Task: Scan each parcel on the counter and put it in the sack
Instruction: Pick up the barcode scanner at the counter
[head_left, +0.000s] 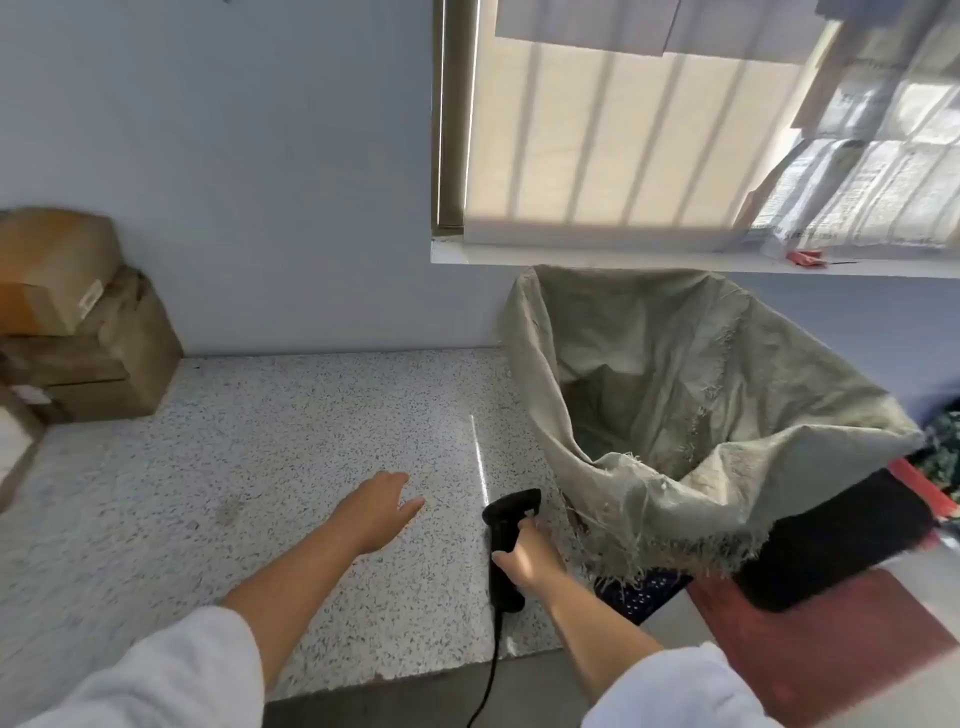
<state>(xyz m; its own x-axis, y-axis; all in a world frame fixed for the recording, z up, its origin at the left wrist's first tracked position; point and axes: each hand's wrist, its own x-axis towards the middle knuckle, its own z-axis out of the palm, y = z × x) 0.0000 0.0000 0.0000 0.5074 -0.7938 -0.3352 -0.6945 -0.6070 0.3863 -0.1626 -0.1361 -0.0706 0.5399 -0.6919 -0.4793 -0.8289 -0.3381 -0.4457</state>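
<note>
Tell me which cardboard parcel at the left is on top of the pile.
The orange-brown parcel, highest against the wall; it sits on the darker brown parcel, which rests on the counter.

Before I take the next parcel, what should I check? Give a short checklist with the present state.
1. Black handheld scanner gripped by right hand: ok.
2. Left hand free, fingers straight: ok.
3. Grey-green woven sack mouth open: ok.
4. Parcel in front of scanner: not ok; brown cardboard parcels stand stacked at far left of speckled stone counter.
5. Black cable free: cannot tell, it leaves the picture.
</note>
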